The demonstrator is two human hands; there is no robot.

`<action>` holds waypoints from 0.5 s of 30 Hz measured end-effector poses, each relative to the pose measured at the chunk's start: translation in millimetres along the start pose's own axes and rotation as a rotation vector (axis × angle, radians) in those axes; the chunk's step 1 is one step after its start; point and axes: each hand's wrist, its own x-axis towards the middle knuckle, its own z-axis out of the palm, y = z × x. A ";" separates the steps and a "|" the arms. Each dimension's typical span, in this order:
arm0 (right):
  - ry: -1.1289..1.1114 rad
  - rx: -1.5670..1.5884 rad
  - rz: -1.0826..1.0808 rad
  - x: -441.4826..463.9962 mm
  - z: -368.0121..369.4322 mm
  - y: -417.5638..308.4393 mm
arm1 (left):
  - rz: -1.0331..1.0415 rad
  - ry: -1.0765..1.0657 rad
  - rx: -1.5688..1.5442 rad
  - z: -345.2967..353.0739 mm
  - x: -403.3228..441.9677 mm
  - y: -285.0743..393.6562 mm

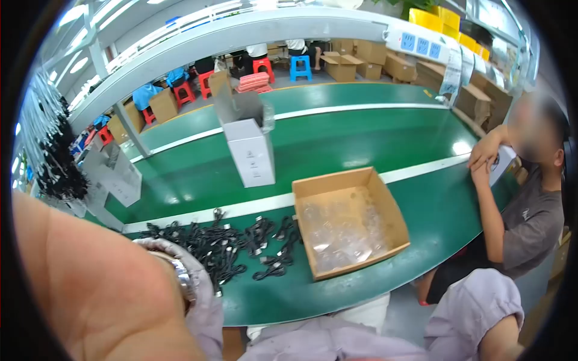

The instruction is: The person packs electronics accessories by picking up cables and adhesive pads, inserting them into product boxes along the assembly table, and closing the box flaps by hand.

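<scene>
My left hand looms very large at the left, close to the camera. Only its palm and heel show, and its fingers are out of frame, so I cannot tell whether it holds anything. A shiny metal band circles that wrist at the lilac sleeve cuff. Past the wrist, black cables with plugs lie in loose bundles on the green table. My right forearm leaves a rolled lilac sleeve at the lower right; the hand itself is cut off. An open cardboard box holding clear plastic pieces rests right of the cables.
A white box with its lid up stands beyond the cables. Black and white cables hang at far left. Another person sits at right, hands on a white box. A rail with power sockets spans overhead.
</scene>
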 end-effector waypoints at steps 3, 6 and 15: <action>-0.010 -0.008 -0.017 5.2 4.6 5.2 | -0.012 0.013 0.012 -10.3 3.8 3.4; -0.022 0.011 -0.046 7.6 12.5 7.0 | -0.016 0.021 0.032 -19.8 3.2 8.7; 0.069 -0.056 -0.033 12.8 1.6 15.0 | -0.015 0.041 0.183 -38.4 23.8 22.6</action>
